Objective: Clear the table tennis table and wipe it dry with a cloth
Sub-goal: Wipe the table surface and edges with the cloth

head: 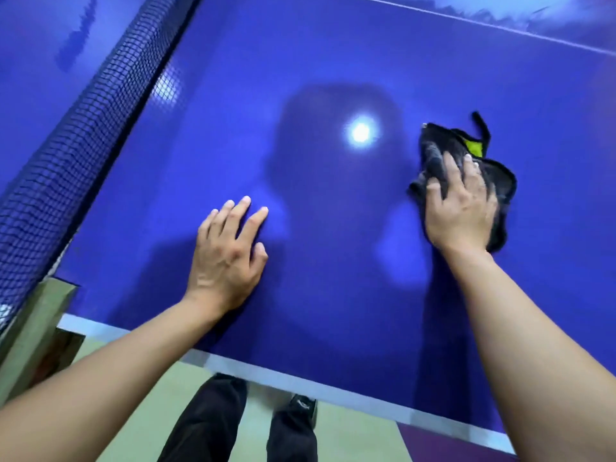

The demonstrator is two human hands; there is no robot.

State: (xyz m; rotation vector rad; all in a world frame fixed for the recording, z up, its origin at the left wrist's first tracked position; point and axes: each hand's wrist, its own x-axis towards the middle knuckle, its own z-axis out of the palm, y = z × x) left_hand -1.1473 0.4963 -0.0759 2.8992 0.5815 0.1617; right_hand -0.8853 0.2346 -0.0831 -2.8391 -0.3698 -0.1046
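The blue table tennis table fills most of the head view, its surface glossy with a bright lamp reflection near the middle. A crumpled black cloth with a yellow-green patch lies on the table at the right. My right hand presses flat on the cloth, fingers spread and straight. My left hand rests flat on the bare table surface left of centre, fingers straight and holding nothing.
The dark net runs diagonally along the left side. The table's white side line runs along the near edge, with my dark trouser legs and shoe above a green floor below it. A white line crosses the far top right.
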